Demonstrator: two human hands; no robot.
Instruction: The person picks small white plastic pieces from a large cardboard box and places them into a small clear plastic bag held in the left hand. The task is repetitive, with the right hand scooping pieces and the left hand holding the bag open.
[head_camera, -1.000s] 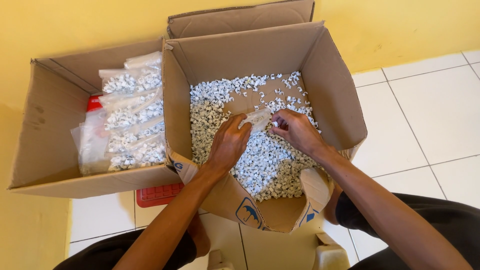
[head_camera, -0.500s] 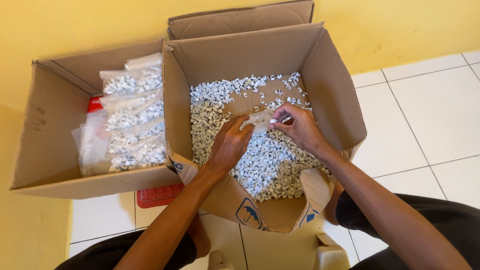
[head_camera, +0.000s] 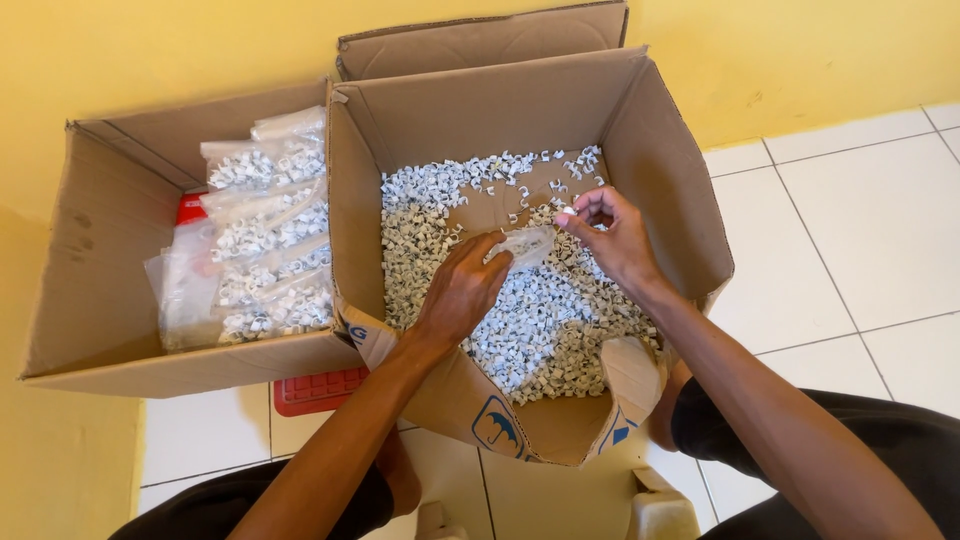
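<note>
- The left hand (head_camera: 462, 290) is grasping a small clear plastic bag (head_camera: 527, 243) by its mouth, low over the heap of small white clips (head_camera: 540, 320) inside the big cardboard box (head_camera: 690, 200).
- The right hand (head_camera: 615, 235) is pinching a few white clips between its fingertips (head_camera: 572, 212), just beside the bag's mouth; its other fingers are curled.
- To do this step well, I think the left hand should be keeping the bag's mouth wide and upright, and the right hand should be letting go only above the opening, so that no clips are falling back.
- A second cardboard box (head_camera: 90, 280) is standing at the left, touching the first one; filled clear bags of clips (head_camera: 265, 240) are lying stacked in it, beside something red (head_camera: 190, 210).
- The near flap of the big box is showing a blue umbrella symbol (head_camera: 497, 428) and blue arrow marks (head_camera: 617, 435).
- A red flat thing (head_camera: 315, 388) is lying on the white tiles under the left box.
</note>
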